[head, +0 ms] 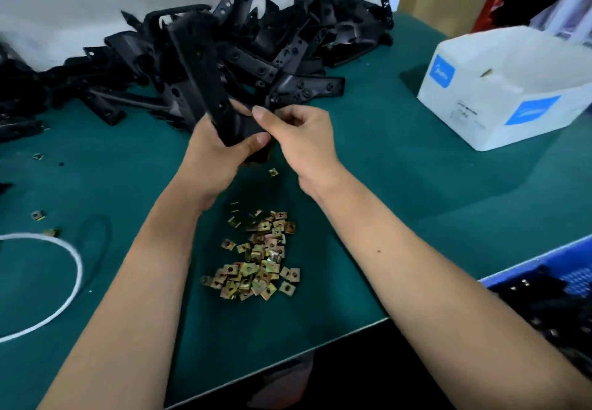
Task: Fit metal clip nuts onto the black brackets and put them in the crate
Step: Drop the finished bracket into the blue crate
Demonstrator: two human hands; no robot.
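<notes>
Left hand (214, 150) wraps the lower end of a black bracket (200, 66), thumb laid across its front, and the long strip rises up and away to the left, tilted, blurred at the top. Right hand (299, 134) meets it at the same low end, fingers curled and pinching at the bracket's edge; whether a nut sits under those fingertips I cannot tell, it's hidden. Both forearms reach in from the bottom of the view over the green mat (400, 204). Just below the hands one lone nut (273, 171) lies on the mat, and nearer the body, between the two forearms, a loose heap of brassy clip nuts (259, 259). A few strays (37, 215) sit well off to the left, near a white ring (69, 284) lying flat. Behind the hands, a big jumble of brackets (256, 44) sprawls across the back of the mat against the wall. Far right, a white carton (499, 89), open at the top. Bottom right corner, the blue crate (541, 265), with dark parts inside it.
</notes>
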